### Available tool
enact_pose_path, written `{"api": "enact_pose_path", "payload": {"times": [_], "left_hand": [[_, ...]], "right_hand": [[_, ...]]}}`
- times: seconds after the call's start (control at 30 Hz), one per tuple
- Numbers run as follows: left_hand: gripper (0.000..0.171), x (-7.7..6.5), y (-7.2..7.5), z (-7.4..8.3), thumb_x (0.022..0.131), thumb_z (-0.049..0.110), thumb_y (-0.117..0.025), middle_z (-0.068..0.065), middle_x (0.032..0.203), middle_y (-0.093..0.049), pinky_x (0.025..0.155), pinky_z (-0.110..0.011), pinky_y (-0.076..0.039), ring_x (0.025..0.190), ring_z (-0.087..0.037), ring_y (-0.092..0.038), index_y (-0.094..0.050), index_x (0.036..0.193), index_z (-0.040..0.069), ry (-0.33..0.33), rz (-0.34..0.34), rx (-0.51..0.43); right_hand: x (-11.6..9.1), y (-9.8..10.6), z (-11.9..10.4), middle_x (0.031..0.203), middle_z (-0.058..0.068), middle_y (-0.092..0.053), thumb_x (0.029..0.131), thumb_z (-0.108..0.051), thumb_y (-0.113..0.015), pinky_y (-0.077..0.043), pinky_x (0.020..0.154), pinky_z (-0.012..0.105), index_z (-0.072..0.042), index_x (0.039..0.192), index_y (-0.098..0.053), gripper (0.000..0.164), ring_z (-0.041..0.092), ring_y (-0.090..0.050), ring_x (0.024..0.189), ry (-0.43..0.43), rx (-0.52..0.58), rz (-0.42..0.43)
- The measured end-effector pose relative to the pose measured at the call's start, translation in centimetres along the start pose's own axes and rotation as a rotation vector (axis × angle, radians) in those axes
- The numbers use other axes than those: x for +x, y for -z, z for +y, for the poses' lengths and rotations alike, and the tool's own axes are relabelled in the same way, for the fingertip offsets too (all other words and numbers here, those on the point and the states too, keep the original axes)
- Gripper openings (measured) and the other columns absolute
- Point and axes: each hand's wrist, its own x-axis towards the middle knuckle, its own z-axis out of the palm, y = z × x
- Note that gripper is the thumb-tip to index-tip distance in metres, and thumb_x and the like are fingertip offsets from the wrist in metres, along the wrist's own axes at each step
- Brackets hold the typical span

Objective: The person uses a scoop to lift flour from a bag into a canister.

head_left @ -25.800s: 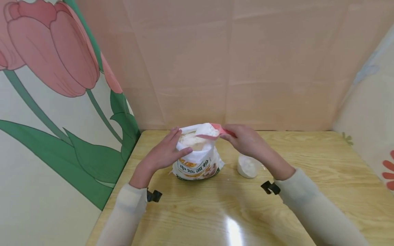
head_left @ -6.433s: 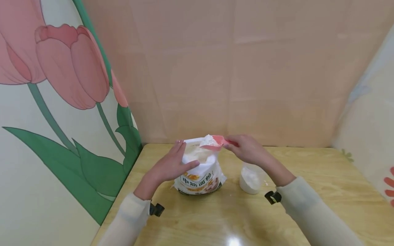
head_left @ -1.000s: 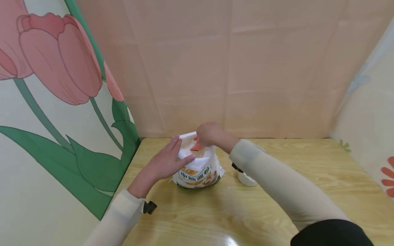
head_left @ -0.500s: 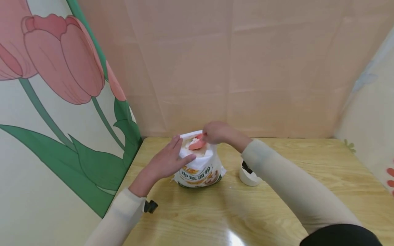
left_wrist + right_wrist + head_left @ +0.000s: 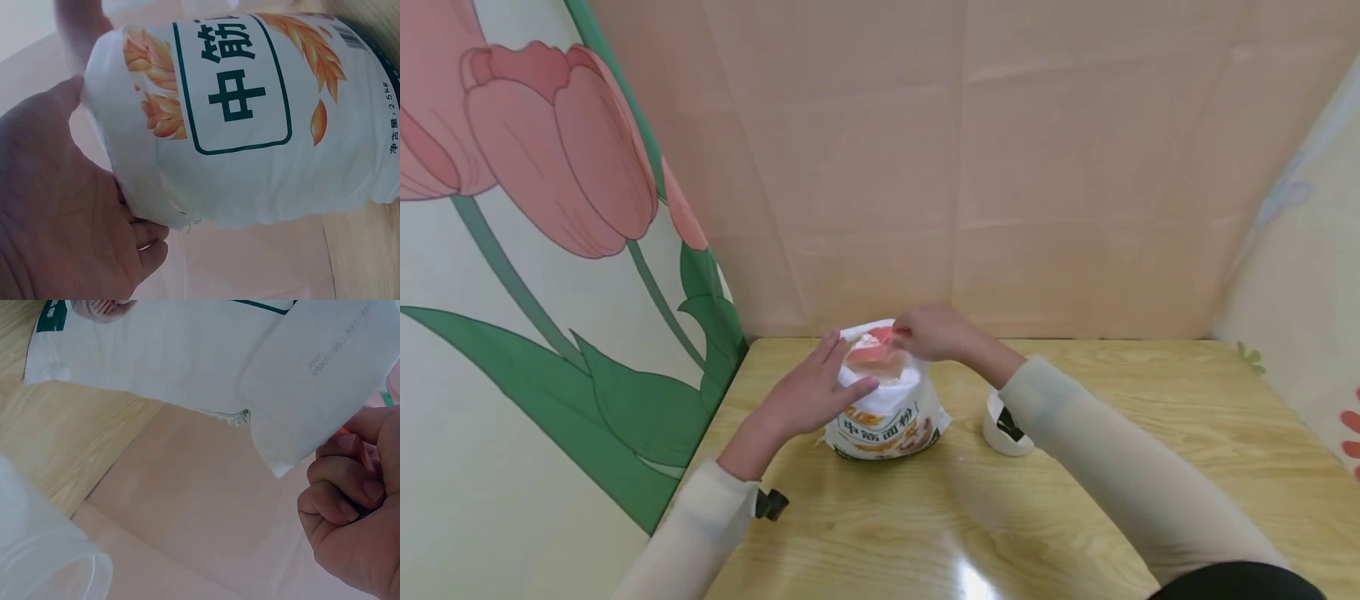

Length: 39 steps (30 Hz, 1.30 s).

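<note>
A white flour bag (image 5: 883, 429) stands upright on the table, its mouth folded down and flour showing inside. My left hand (image 5: 805, 387) holds the left side of the mouth, thumb along the front rim. In the left wrist view its fingers (image 5: 147, 234) curl against the bag's side. My right hand (image 5: 936, 333) grips the handle of a pink scoop (image 5: 868, 352) from the right. The scoop's bowl is within the bag's mouth, with some white flour on it. Curled fingers mostly hide the handle in the right wrist view.
To the bag's right stands a translucent white plastic cup (image 5: 1006, 437), partly hidden by the right wrist; its rim shows in the right wrist view. The wooden table (image 5: 865, 533) ends at a pink backdrop (image 5: 850, 183), with a tulip-patterned wall on the left.
The right hand has lifted the scoop from deeper in the bag and drawn slightly right, and flour now shows on it. The left hand keeps its hold on the bag.
</note>
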Motion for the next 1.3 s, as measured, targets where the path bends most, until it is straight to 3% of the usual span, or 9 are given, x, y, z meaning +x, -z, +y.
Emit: {"api": "enact_pose_path", "payload": {"times": [0.1, 0.17, 0.37, 0.6, 0.8, 1.0, 1.3], "left_hand": [[0.104, 0.1, -0.3, 0.0, 0.091, 0.085, -0.029, -0.008, 0.171, -0.001, 0.12, -0.055, -0.026, 0.156, -0.028, -0.01, -0.014, 0.164, 0.014, 0.002, 0.004, -0.003], [0.105, 0.2, -0.4, -0.1, 0.09, 0.086, -0.028, -0.008, 0.171, 0.0, 0.12, -0.055, -0.026, 0.156, -0.028, -0.009, -0.013, 0.164, 0.013, 0.002, 0.006, 0.002], [0.107, 0.3, -0.4, 0.0, 0.09, 0.085, -0.029, -0.01, 0.171, -0.003, 0.12, -0.055, -0.027, 0.156, -0.029, -0.011, -0.011, 0.164, 0.011, -0.004, 0.018, 0.002], [0.107, 0.4, -0.2, 0.2, 0.091, 0.084, -0.033, -0.011, 0.171, -0.005, 0.12, -0.053, -0.027, 0.156, -0.028, -0.012, -0.01, 0.163, 0.008, -0.002, 0.029, -0.002], [0.103, 0.4, -0.3, 0.1, 0.094, 0.078, -0.039, -0.011, 0.171, -0.007, 0.12, -0.053, -0.027, 0.156, -0.028, -0.014, -0.012, 0.163, 0.006, 0.01, 0.029, -0.021], [0.106, 0.4, -0.5, -0.1, 0.092, 0.082, -0.034, -0.01, 0.171, -0.006, 0.121, -0.051, -0.026, 0.156, -0.027, -0.013, -0.013, 0.163, 0.006, 0.006, 0.025, -0.015], [0.109, 0.5, -0.3, -0.2, 0.091, 0.084, -0.03, -0.01, 0.171, -0.004, 0.122, -0.05, -0.025, 0.156, -0.026, -0.009, -0.013, 0.162, 0.004, -0.001, 0.018, -0.003]], "right_hand": [[-0.3, -0.3, 0.2, 0.084, 0.002, -0.07, 0.1, -0.027, -0.065, -0.051, 0.071, 0.037, -0.008, 0.096, -0.077, 0.024, 0.019, -0.061, 0.075, 0.019, 0.07, 0.023], [-0.6, -0.5, 0.4, 0.084, 0.002, -0.07, 0.1, -0.027, -0.065, -0.051, 0.072, 0.036, -0.009, 0.095, -0.077, 0.023, 0.018, -0.061, 0.075, 0.019, 0.112, 0.032], [-2.1, -0.7, 1.1, 0.102, 0.007, -0.075, 0.101, -0.028, -0.063, -0.054, 0.085, 0.044, -0.008, 0.108, -0.077, 0.026, 0.025, -0.068, 0.094, 0.014, 0.221, 0.107], [-3.5, -0.6, 2.3, 0.105, 0.009, -0.075, 0.102, -0.029, -0.062, -0.054, 0.086, 0.048, -0.008, 0.116, -0.075, 0.029, 0.026, -0.068, 0.095, -0.012, 0.308, 0.18], [-4.7, 0.2, 3.1, 0.101, 0.007, -0.075, 0.101, -0.03, -0.064, -0.052, 0.082, 0.044, -0.009, 0.12, -0.074, 0.03, 0.024, -0.064, 0.09, -0.029, 0.344, 0.234], [-6.2, 1.2, 3.8, 0.092, 0.005, -0.069, 0.1, -0.031, -0.065, -0.045, 0.075, 0.038, -0.01, 0.115, -0.074, 0.026, 0.024, -0.057, 0.084, -0.057, 0.346, 0.253], [-8.4, 2.0, 5.0, 0.105, 0.01, -0.072, 0.101, -0.034, -0.063, -0.046, 0.079, 0.041, -0.009, 0.124, -0.072, 0.035, 0.026, -0.06, 0.09, -0.095, 0.317, 0.264]]}}
